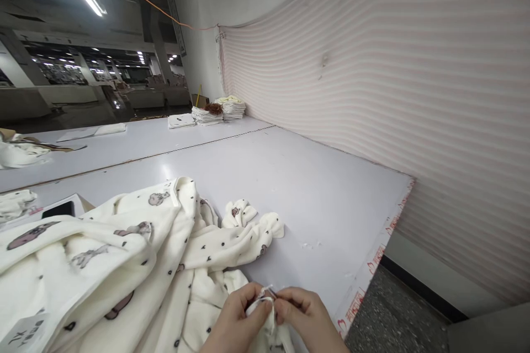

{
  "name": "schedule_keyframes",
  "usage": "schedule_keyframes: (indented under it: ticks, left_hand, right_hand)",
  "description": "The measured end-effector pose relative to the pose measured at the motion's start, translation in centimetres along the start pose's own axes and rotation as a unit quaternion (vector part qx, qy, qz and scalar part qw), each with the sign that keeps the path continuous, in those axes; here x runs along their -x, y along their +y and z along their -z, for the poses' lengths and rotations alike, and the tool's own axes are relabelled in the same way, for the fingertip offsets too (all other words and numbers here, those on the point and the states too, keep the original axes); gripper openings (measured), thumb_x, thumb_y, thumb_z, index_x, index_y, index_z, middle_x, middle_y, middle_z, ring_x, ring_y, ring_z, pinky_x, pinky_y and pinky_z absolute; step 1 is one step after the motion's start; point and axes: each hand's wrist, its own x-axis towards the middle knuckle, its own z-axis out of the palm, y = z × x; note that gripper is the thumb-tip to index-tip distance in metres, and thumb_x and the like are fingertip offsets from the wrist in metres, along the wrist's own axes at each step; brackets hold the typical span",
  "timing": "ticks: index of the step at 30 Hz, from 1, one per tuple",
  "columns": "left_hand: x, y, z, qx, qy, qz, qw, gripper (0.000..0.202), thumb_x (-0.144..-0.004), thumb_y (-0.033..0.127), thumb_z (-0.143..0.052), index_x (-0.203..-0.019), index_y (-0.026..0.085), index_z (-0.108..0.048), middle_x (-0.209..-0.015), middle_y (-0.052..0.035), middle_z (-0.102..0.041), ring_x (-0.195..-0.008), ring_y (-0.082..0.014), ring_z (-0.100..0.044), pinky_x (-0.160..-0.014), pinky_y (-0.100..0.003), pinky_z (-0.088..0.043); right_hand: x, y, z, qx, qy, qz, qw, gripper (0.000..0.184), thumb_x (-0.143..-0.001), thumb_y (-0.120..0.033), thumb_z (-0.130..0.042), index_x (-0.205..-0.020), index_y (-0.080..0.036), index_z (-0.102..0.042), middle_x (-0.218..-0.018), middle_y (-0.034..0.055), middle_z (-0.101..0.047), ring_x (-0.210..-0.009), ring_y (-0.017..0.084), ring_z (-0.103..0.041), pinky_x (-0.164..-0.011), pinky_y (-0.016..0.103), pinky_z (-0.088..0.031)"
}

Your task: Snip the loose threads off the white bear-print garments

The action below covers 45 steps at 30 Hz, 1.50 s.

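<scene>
A white fleece garment (161, 265) with printed animals and small dark marks lies heaped over the left and front of the table. A white label (25, 333) reading XL shows at its lower left. My left hand (240, 317) pinches an edge of the garment close to the table's front. Right beside it, nearly touching, my right hand (306, 314) is closed with thumb and fingers together. A small thin metal tool (271, 291) sticks out from its fingertips against the white cloth; its kind is too small to tell.
Folded white stacks (207, 115) stand at the table's far end by a striped cloth (372, 83) hung along the right. A dark phone-like object (58, 209) lies behind the garment. The table's right edge (385, 242) carries red-printed tape, with floor beyond.
</scene>
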Motion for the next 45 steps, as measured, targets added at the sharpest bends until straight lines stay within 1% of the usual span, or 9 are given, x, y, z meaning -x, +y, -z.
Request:
schedule_keyframes:
  ticks: [6, 10, 15, 20, 25, 30, 35, 38, 45]
  left_hand:
    - [-0.2, -2.0, -0.8, 0.123, -0.027, 0.045, 0.991, 0.039, -0.078, 0.058, -0.056, -0.069, 0.021, -0.044, -0.056, 0.0081, -0.038, -0.048, -0.0092, -0.035, -0.048, -0.021, -0.034]
    - [-1.1, -2.5, -0.6, 0.123, 0.066, 0.059, 0.988, 0.042, -0.074, 0.057, -0.062, -0.094, 0.021, -0.054, -0.067, 0.0063, -0.046, -0.045, -0.0065, -0.035, -0.042, -0.019, -0.033]
    - [-2.9, -1.0, 0.6, 0.157, 0.101, 0.089, 0.978, 0.077, -0.075, 0.06, -0.058, -0.14, 0.031, -0.028, -0.1, -0.0033, -0.056, -0.048, -0.008, -0.044, -0.042, -0.023, -0.039]
    - [-3.2, -0.2, 0.4, 0.059, 0.092, 0.011, 0.994, 0.028, -0.073, 0.044, -0.066, -0.084, 0.019, -0.058, -0.076, 0.0026, -0.051, -0.063, -0.0124, -0.045, -0.057, -0.022, -0.038]
    - [-1.5, 0.3, 0.1, -0.033, 0.136, -0.039, 0.989, 0.032, -0.084, 0.049, -0.05, -0.072, 0.021, -0.044, -0.065, 0.0057, -0.037, -0.061, -0.0132, -0.036, -0.056, -0.022, -0.031]
    - [0.4, 0.9, 1.4, -0.142, 0.107, -0.058, 0.982, 0.035, -0.087, 0.05, -0.043, -0.066, 0.021, -0.044, -0.062, 0.0044, -0.04, -0.061, -0.015, -0.041, -0.057, -0.023, -0.034]
    - [2.0, 0.9, 1.7, -0.374, 0.075, -0.088, 0.92, 0.009, -0.076, 0.029, -0.059, -0.082, 0.023, -0.056, -0.085, -0.0024, -0.056, -0.066, -0.0186, -0.057, -0.062, -0.027, -0.044]
    - [2.2, 0.9, -0.4, -0.373, 0.114, -0.171, 0.905, 0.036, -0.064, 0.024, -0.068, -0.096, 0.023, -0.051, -0.091, -0.0034, -0.054, -0.067, -0.0198, -0.057, -0.059, -0.028, -0.046]
    - [1.4, 1.1, -2.6, -0.292, 0.166, -0.273, 0.902, 0.017, -0.083, 0.01, -0.04, -0.086, 0.025, -0.046, -0.076, 0.0013, -0.054, -0.066, -0.0161, -0.055, -0.062, -0.025, -0.044]
  right_hand:
    - [-10.2, 1.5, 1.8, 0.1, 0.166, 0.044, 0.98, 0.04, -0.072, -0.028, -0.063, -0.111, -0.018, -0.062, -0.111, 0.0098, -0.06, -0.106, 0.026, -0.054, -0.089, 0.036, -0.042]
    - [-13.6, 1.1, 1.9, 0.111, 0.139, 0.07, 0.982, 0.015, -0.073, -0.025, -0.058, -0.084, -0.018, -0.066, -0.083, 0.0039, -0.063, -0.087, 0.023, -0.058, -0.082, 0.035, -0.044]
    - [-7.0, -0.8, 0.5, 0.071, 0.032, 0.123, 0.989, 0.015, -0.085, -0.027, -0.05, -0.077, -0.018, -0.061, -0.084, 0.0033, -0.064, -0.082, 0.019, -0.06, -0.076, 0.027, -0.048]
    - [-1.3, -0.9, 1.1, 0.011, 0.0, 0.064, 0.998, 0.018, -0.087, -0.031, -0.052, -0.097, -0.02, -0.061, -0.09, 0.0054, -0.065, -0.09, 0.02, -0.063, -0.082, 0.028, -0.047]
    - [-0.6, 0.2, 2.3, 0.094, 0.138, 0.035, 0.985, 0.045, -0.079, -0.031, -0.059, -0.123, -0.024, -0.05, -0.08, -0.0023, -0.048, -0.067, 0.014, -0.055, -0.062, 0.021, -0.047]
    - [-0.9, -1.2, 2.6, 0.123, 0.118, 0.083, 0.982, 0.012, -0.085, -0.024, -0.051, -0.088, -0.021, -0.062, -0.077, -0.0007, -0.054, -0.07, 0.015, -0.053, -0.063, 0.021, -0.043]
    - [-0.2, -2.6, 2.2, 0.103, 0.127, 0.097, 0.982, 0.011, -0.08, -0.015, -0.051, -0.081, -0.02, -0.06, -0.074, -0.0016, -0.056, -0.066, 0.014, -0.052, -0.058, 0.02, -0.04]
    - [0.6, -3.0, 1.2, 0.102, 0.143, 0.088, 0.98, 0.008, -0.077, -0.015, -0.052, -0.076, -0.02, -0.058, -0.067, -0.0029, -0.055, -0.063, 0.014, -0.051, -0.056, 0.02, -0.039]
    - [2.3, -3.9, 0.7, 0.075, 0.12, 0.108, 0.984, 0.012, -0.084, -0.03, -0.056, -0.088, -0.021, -0.063, -0.073, 0.0001, -0.062, -0.068, 0.016, -0.059, -0.061, 0.021, -0.044]
